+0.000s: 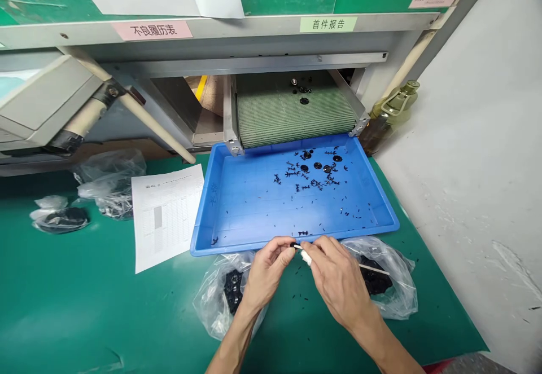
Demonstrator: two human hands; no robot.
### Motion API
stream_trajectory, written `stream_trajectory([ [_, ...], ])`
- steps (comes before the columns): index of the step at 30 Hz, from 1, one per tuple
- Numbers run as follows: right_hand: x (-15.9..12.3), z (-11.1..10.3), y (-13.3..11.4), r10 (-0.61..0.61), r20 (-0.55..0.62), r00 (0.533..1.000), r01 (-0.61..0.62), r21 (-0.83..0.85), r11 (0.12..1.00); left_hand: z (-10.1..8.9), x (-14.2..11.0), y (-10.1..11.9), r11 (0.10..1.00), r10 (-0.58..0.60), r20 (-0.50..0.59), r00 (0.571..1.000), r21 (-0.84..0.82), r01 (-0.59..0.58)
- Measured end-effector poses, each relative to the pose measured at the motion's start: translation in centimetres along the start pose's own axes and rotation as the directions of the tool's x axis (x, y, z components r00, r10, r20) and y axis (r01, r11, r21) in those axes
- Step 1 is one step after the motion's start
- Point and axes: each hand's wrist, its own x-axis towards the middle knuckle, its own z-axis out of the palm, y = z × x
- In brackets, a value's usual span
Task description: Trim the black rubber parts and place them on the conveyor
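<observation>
Over the near edge of the blue tray (254, 245), my left hand (267, 269) pinches a small black part (293, 245) between thumb and fingertips. My right hand (339, 278) is closed round a thin pale stick (376, 270); its far end points out past the knuckles to the right. The stick's white tip meets or nearly meets the black part. A white bit shows under the right fingers, its kind unclear. Beneath my left wrist lies a clear plastic bag (212, 300) with black parts. Another clear bag (400, 292) with black pieces is beside my right hand.
Small black round parts (318, 165) and branched scraps lie in the tray. Behind it, a green mesh conveyor belt (292, 120) carries several more. A printed sheet (169, 216) and bagged parts (63, 219) are left. A green bottle (392, 109) stands by the right wall.
</observation>
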Motion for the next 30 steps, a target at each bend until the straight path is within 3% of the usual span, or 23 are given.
stream_trajectory([
  [4,0.0,0.1,-0.5,-0.004,-0.032,0.999,0.002,-0.035,0.999,-0.1,-0.3,0.1,0.997,0.039,0.007,0.999,0.069,-0.039],
  [8,0.3,0.6,-0.5,0.063,-0.008,0.998,-0.062,0.090,0.994,-0.2,-0.3,0.1,0.996,0.061,0.020,0.998,0.070,-0.062],
  [17,1.9,1.8,2.4,0.197,0.079,0.977,-0.209,0.184,0.960,-0.1,0.4,-0.6,0.997,-0.056,-0.011,0.998,-0.049,0.056],
  [23,3.9,0.2,7.3,0.250,0.037,0.968,-0.252,0.072,0.965,-1.0,0.6,-1.1,0.952,-0.179,-0.008,0.984,-0.253,0.171],
  [27,7.8,-0.7,12.5,0.342,0.088,0.935,-0.336,-0.080,0.939,-2.1,-0.1,-1.2,0.799,-0.248,0.040,0.968,-0.556,0.228],
  [30,11.6,-0.5,16.0,0.374,0.093,0.923,-0.364,-0.116,0.924,-2.8,-1.5,-1.2,0.689,-0.351,0.025,0.936,-0.670,0.276],
])
